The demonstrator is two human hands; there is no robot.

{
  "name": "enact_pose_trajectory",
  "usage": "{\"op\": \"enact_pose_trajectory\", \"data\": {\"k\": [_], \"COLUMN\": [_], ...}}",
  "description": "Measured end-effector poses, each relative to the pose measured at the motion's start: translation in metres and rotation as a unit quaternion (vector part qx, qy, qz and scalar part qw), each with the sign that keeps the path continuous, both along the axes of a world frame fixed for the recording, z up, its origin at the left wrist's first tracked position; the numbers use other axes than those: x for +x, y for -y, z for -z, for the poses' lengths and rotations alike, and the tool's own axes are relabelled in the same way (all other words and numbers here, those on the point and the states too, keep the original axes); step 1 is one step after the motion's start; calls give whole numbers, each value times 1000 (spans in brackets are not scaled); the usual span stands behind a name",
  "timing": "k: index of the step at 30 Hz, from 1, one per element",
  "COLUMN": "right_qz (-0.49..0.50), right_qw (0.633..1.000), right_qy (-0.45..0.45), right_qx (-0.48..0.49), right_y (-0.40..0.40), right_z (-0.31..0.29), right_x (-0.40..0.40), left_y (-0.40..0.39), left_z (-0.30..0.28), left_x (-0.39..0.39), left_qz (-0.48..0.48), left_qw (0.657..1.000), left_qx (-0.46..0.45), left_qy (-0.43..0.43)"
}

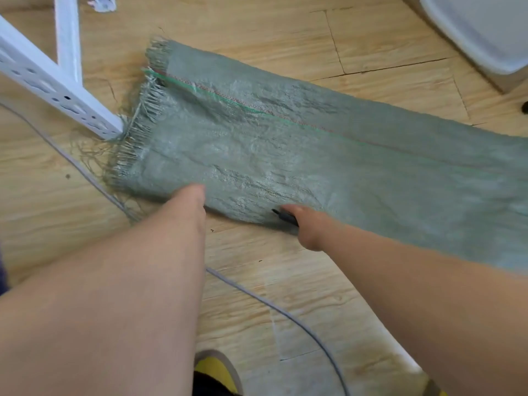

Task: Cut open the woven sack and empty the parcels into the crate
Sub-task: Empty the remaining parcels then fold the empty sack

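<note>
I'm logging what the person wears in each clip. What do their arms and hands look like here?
Both forearms are bare as far up as the frame shows: no sleeves, gloves, watch or bands visible. The left hand and right hand show no rings that I can make out, though most fingers are hidden or blurred. No markings are visible.

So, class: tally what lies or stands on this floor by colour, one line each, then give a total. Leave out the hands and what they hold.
Green: 1, the woven sack
White: 2, the metal frame and the plastic crate
Grey: 1, the cable
Yellow: 1, the shoe
Total: 5
</note>
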State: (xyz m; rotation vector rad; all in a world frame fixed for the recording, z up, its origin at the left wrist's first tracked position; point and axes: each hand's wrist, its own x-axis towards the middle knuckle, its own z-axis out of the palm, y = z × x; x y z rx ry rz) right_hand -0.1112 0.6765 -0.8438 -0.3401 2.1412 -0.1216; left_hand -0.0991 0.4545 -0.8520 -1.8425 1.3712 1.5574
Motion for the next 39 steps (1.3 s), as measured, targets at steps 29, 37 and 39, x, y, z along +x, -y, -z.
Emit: {"op": "enact_pose_trajectory", "data": {"k": [29,37,39], "right_qz": [838,900,900], "right_qw": [491,379,387], "right_qy": [9,-34,-65], "right_qx": [-236,-214,-192], "right_y": [-93,-148,-153], "right_z": [-7,-11,-9], "right_x": [18,37,36], "left_y": [-193,-216,-214], "left_z": [-31,-7,-4], "left_x": [-48,-32,-33], "left_qz": [788,925,919], "left_qw": [475,358,384], "left_qx": [-247,-72,-34], "left_qy": [-303,-109,-85]}}
